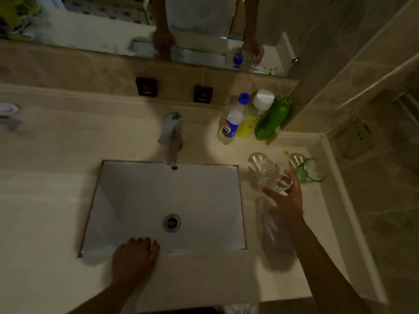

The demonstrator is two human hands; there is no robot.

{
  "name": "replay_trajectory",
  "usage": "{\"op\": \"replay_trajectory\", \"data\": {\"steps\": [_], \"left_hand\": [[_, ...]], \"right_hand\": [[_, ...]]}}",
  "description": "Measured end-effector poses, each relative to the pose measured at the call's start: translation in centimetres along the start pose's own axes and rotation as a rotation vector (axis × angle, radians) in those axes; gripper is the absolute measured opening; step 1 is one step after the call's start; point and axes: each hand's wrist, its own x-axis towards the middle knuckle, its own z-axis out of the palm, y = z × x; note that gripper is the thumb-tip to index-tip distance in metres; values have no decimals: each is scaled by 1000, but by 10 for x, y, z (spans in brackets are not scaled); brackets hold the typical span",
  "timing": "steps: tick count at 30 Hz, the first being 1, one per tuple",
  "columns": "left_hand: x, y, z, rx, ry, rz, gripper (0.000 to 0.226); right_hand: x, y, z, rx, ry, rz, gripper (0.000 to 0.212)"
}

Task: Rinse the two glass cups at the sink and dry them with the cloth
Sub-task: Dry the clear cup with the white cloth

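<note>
The sink point(127, 200) serves as the landmark here — a white rectangular basin set into a pale counter point(45, 200), its drain point(171, 222) near the middle and the tap point(170, 132) standing just behind its back edge.

The left hand point(133, 257) lies palm down on the sink's front rim, fingers loosely bent with the tips over the edge into the basin; it holds nothing.

The right hand point(286, 196) is right of the sink, above the counter, fingers curled around a clear glass cup point(271, 175). The cup is tilted, its base toward the palm and its mouth pointing away toward the tap side. It looks blurred, so finer detail is lost.

Just beyond that hand, farther right of the sink, a green cup point(311, 171) stands on the counter. Beside it a clear rounded shape shows — whether that is the second glass cup I cannot tell.

Behind the sink's right corner, against the wall, three bottles stand together: a blue-capped bottle point(233, 121), a yellow bottle point(254, 118) with a white cap, and a green bottle point(272, 121).
</note>
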Motion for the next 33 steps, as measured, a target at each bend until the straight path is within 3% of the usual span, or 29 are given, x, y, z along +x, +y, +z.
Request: {"op": "replay_trajectory", "data": {"steps": [7, 14, 19, 23, 25, 29, 33], "left_hand": [[-3, 5, -9, -111, -99, -98, 43], [-8, 43, -67, -1177, -96, -185, 18], [-36, 73, -98, -1620, -186, -54, 32], [-46, 88, -101, -1723, -246, -41, 38], [-48, 92, -101, -1721, -271, -4, 53], [-49, 96, -100, -1609, -270, 37, 90], [-44, 109, -98, -1626, -276, -89, 109]], "right_hand": [[-79, -6, -1, -65, -181, -4, 82], [-143, 4, 31, -2, -321, 93, 89], [-169, -4, 56, 12, -348, 150, 78], [-181, -15, 66, 59, -356, 204, 79], [-184, -19, 66, 80, -397, 246, 74], [-188, -24, 60, 274, -501, 347, 33], [-191, -23, 51, 389, -550, 439, 35]]}}
